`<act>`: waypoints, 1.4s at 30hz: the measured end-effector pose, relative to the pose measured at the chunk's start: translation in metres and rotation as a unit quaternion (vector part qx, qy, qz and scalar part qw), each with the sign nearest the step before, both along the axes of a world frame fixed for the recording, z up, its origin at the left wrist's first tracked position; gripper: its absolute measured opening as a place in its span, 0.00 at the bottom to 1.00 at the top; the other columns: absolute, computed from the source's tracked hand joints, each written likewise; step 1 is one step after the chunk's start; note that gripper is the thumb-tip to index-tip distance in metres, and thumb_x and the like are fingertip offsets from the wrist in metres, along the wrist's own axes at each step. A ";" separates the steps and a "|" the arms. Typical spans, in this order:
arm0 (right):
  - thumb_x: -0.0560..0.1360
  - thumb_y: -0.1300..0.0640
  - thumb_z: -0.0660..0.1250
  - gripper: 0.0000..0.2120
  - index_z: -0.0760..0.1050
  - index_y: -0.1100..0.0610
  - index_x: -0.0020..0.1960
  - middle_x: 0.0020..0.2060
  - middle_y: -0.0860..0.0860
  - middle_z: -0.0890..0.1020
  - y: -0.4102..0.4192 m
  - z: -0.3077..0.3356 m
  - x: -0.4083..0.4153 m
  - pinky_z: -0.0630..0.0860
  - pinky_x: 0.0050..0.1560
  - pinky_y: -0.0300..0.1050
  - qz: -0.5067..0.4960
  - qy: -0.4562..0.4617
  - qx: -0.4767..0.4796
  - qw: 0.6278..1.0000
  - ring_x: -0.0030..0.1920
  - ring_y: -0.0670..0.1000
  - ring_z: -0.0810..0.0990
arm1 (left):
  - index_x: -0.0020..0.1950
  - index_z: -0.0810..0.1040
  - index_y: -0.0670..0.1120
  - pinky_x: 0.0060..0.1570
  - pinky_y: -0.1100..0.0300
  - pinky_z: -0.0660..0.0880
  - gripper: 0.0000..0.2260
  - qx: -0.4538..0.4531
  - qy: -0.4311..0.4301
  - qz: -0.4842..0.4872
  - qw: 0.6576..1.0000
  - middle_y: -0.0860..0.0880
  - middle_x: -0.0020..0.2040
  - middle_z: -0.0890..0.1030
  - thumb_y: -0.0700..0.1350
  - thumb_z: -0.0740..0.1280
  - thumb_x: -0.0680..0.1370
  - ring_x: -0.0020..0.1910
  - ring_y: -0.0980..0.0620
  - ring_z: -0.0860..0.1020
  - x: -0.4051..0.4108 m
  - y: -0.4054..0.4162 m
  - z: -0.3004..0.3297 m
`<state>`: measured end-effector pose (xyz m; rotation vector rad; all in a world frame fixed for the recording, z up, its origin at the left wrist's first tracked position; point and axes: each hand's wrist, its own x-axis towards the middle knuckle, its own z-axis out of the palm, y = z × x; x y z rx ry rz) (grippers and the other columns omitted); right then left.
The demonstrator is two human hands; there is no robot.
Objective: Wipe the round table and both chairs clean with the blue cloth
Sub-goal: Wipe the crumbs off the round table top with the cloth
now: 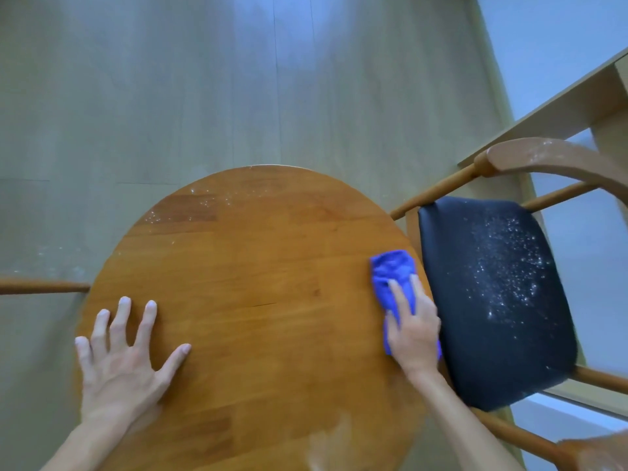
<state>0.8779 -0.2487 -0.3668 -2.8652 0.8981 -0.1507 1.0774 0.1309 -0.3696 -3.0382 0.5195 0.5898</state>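
The round wooden table (258,266) fills the middle of the head view, with white specks along its far left edge. My right hand (413,331) presses the folded blue cloth (390,270) flat on the table's right edge. Fingers spread, my left hand (119,355) lies palm down on the near left of the tabletop and holds nothing. To the right stands a wooden chair with a black padded seat (492,294) dusted with white specks; its curved backrest (543,158) also carries some dust. A wooden rail of a second chair (40,286) pokes in at the left edge.
Pale wood-plank floor (204,79) lies beyond the table, with white specks scattered on it at the left near the rail. A light wooden shelf or desk edge (557,103) runs diagonally at the upper right, behind the chair.
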 end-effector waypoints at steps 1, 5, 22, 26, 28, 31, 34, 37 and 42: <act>0.74 0.59 0.62 0.23 0.72 0.56 0.69 0.70 0.63 0.68 -0.009 0.001 -0.010 0.76 0.53 0.60 -0.074 -0.002 0.001 0.997 0.59 0.67 0.74 | 0.73 0.66 0.49 0.64 0.32 0.58 0.39 0.000 -0.001 0.000 1.000 0.42 0.74 0.60 0.72 0.50 0.69 0.73 0.37 0.57 -0.001 0.000 0.000; 0.79 0.62 0.61 0.25 0.63 0.53 0.75 0.76 0.59 0.59 -0.017 0.003 0.015 0.63 0.64 0.64 -0.408 -0.043 0.061 0.910 0.66 0.68 0.66 | 0.73 0.66 0.49 0.65 0.31 0.57 0.39 -0.010 -0.005 -0.002 1.000 0.41 0.74 0.60 0.71 0.49 0.70 0.73 0.36 0.57 -0.001 -0.001 -0.001; 0.69 0.61 0.68 0.26 0.75 0.50 0.67 0.72 0.56 0.70 0.102 -0.010 0.111 0.73 0.54 0.53 0.290 -0.052 0.043 0.955 0.62 0.61 0.76 | 0.74 0.65 0.51 0.67 0.34 0.57 0.41 -0.007 0.018 0.011 1.000 0.44 0.75 0.60 0.74 0.45 0.70 0.74 0.39 0.58 -0.001 0.002 0.001; 0.75 0.57 0.63 0.23 0.72 0.56 0.70 0.72 0.62 0.66 0.021 -0.010 0.077 0.70 0.64 0.61 0.087 -0.062 0.003 0.994 0.66 0.65 0.71 | 0.75 0.63 0.53 0.70 0.41 0.48 0.40 -0.004 0.032 0.015 0.999 0.45 0.76 0.58 0.74 0.45 0.70 0.74 0.40 0.57 0.000 0.005 -0.001; 0.77 0.56 0.59 0.24 0.68 0.58 0.72 0.73 0.64 0.63 -0.004 -0.009 0.086 0.65 0.68 0.62 -0.120 -0.086 0.022 0.989 0.68 0.68 0.67 | 0.75 0.63 0.53 0.71 0.42 0.45 0.40 -0.014 0.032 0.014 0.999 0.45 0.76 0.58 0.74 0.45 0.71 0.75 0.40 0.57 -0.002 0.002 0.001; 0.79 0.60 0.60 0.25 0.63 0.56 0.75 0.76 0.62 0.58 -0.007 -0.009 0.135 0.58 0.71 0.57 -0.317 -0.099 0.047 0.942 0.70 0.67 0.63 | 0.75 0.61 0.52 0.71 0.40 0.47 0.39 -0.030 0.027 0.012 0.999 0.44 0.76 0.59 0.73 0.45 0.71 0.75 0.39 0.57 -0.002 0.003 -0.001; 0.77 0.62 0.64 0.25 0.66 0.58 0.73 0.75 0.63 0.61 0.021 -0.016 0.194 0.59 0.70 0.57 -0.271 -0.120 0.043 0.954 0.69 0.68 0.65 | 0.76 0.60 0.52 0.71 0.38 0.49 0.38 -0.035 0.023 0.004 0.999 0.44 0.77 0.58 0.72 0.47 0.72 0.75 0.39 0.56 0.000 0.004 -0.003; 0.73 0.62 0.68 0.26 0.70 0.58 0.71 0.73 0.63 0.65 0.083 -0.021 0.254 0.66 0.66 0.59 -0.150 -0.104 0.065 0.981 0.66 0.68 0.69 | 0.76 0.59 0.52 0.71 0.37 0.50 0.37 -0.029 0.027 0.000 0.999 0.44 0.77 0.58 0.72 0.44 0.73 0.75 0.38 0.56 0.000 0.006 -0.004; 0.69 0.60 0.69 0.28 0.74 0.52 0.68 0.72 0.58 0.70 0.219 -0.012 0.297 0.75 0.57 0.55 0.109 -0.086 0.114 0.984 0.65 0.62 0.73 | 0.75 0.61 0.51 0.70 0.37 0.51 0.37 -0.042 0.049 0.018 0.998 0.44 0.76 0.60 0.72 0.41 0.74 0.75 0.38 0.56 0.002 0.005 0.000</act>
